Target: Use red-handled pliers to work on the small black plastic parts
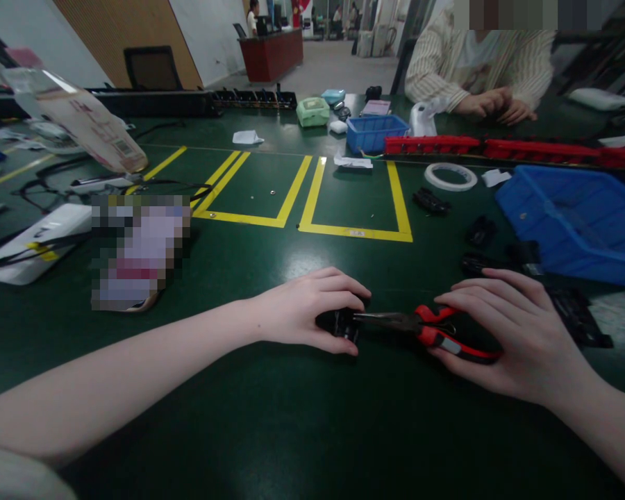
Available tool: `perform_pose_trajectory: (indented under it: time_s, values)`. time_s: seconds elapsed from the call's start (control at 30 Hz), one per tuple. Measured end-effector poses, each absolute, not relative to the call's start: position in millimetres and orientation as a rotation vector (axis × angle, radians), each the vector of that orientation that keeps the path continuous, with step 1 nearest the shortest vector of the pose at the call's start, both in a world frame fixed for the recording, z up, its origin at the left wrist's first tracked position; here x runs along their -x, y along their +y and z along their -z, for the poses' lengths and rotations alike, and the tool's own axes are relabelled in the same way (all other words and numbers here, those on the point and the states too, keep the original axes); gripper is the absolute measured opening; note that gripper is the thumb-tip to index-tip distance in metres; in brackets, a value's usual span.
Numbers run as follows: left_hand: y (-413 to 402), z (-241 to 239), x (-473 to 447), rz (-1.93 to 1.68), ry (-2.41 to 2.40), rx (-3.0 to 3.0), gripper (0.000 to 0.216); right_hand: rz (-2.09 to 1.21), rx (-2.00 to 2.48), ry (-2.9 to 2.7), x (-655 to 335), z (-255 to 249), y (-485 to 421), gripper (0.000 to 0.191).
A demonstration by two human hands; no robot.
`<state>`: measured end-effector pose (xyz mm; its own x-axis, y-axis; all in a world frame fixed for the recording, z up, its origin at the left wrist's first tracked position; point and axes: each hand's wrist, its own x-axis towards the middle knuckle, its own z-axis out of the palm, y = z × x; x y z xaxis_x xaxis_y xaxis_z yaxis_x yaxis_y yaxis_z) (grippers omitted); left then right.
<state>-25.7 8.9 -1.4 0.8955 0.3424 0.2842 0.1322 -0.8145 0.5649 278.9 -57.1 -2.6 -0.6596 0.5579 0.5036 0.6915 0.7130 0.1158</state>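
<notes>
My left hand (317, 312) grips a small black plastic part (346, 325) between thumb and fingers, just above the green table. In my right hand (515, 333) are needle-nose pliers (421, 325) with red and black handles, the fingers wrapped around the grips. The pliers point left, and their tips reach the black part at its right side. Whether the jaws have closed on a piece of it I cannot tell. Several more black plastic parts (431, 201) lie beyond and beside my right hand.
A blue bin (578, 222) stands at the right, near a roll of white tape (451, 176). Yellow tape outlines (354, 235) mark the table ahead. At left are a phone (146, 250) and a tilted bottle (83, 118). Another person's hands (494, 105) rest across the table.
</notes>
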Motion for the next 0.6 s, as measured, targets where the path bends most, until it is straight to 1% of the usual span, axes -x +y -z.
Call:
perform_pose_trajectory:
  time_s: [0.43,0.6]
  values:
    - [8.9,1.0,25.5,-0.556,0.298,-2.522,0.041,0.354,0.987,-2.433,-276.8,2.2,-57.6,0.03]
    - [8.6,1.1,27.0,-0.62,0.281,-2.516,0.042,0.352,1.005,-2.42,-279.4,2.7,-57.2,0.033]
